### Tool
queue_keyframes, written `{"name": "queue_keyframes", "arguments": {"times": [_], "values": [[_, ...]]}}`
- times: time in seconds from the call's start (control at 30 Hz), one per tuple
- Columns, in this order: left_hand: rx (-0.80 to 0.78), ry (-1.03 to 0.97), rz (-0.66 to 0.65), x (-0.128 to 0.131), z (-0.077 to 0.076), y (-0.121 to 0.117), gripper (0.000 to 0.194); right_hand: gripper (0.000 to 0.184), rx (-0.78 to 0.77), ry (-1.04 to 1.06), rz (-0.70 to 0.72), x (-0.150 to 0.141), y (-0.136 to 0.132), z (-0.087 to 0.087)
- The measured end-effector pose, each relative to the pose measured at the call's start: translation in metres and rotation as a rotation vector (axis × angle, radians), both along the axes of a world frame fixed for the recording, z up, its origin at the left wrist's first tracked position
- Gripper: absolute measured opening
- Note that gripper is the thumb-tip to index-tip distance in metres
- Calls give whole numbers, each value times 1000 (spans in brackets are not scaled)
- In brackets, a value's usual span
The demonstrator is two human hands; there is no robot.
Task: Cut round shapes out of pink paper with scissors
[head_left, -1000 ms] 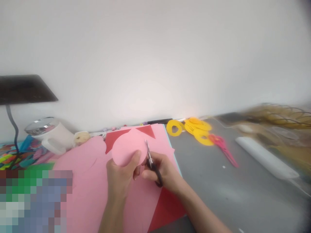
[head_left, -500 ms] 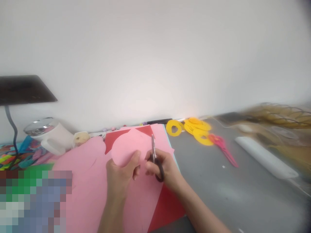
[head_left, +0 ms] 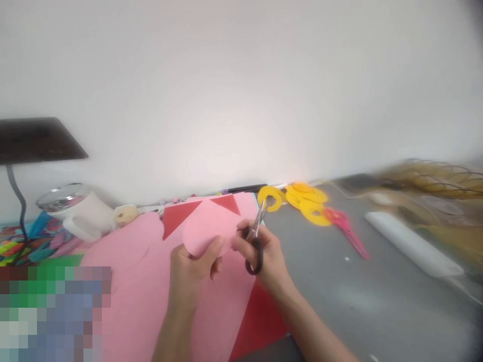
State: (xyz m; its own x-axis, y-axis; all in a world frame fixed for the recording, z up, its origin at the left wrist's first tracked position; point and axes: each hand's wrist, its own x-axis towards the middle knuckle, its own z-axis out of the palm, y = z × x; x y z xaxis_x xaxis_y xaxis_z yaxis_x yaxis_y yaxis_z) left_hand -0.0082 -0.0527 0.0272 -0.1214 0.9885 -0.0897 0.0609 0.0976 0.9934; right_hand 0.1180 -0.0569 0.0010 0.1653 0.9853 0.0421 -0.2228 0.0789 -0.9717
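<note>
My left hand pinches the lower edge of a rounded piece of pink paper, thumb on top and fingers curled beneath. Close by on the right, my right hand has its fingers in the black handles of a pair of scissors. The blades point up and away, slightly apart, and stand clear of the pink piece. Right fingertips sit near the piece's right edge; whether they touch it I cannot tell. Beneath both hands lie large pink sheets over red paper.
Yellow paper rings and pink scissors lie on the grey table to the right, beside a long white bar. At left stand a white mug and a dark panel on a bent stem. A wall rises behind.
My right hand has moved right and a little up, tilting the scissors rightward, away from the pink piece. My left hand and the piece have shifted slightly right.
</note>
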Motion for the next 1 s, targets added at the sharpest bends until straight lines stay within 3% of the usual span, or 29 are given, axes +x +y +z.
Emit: {"name": "queue_keyframes", "arguments": {"times": [0.2, 0.47, 0.7, 0.87, 1.0], "values": [[37, -59, 5, 1, 0, 0, 37, 22, 11, -118, 68, -1, -1, 4], [13, -39, -26, -2, -8, 4, 35, 25, -18, -51, 59, -2, -1, 2], [16, 76, -31, -1, -9, 2, 34, 30, -33, 33, -117, 2, 1, -1], [88, 0, -5, -3, -11, 5, 33, 27, -13, -35, 121, -1, -1, 3], [80, -11, -10, -4, -12, 5, 30, 27, -19, -30, 24, -2, -1, 2]]}}
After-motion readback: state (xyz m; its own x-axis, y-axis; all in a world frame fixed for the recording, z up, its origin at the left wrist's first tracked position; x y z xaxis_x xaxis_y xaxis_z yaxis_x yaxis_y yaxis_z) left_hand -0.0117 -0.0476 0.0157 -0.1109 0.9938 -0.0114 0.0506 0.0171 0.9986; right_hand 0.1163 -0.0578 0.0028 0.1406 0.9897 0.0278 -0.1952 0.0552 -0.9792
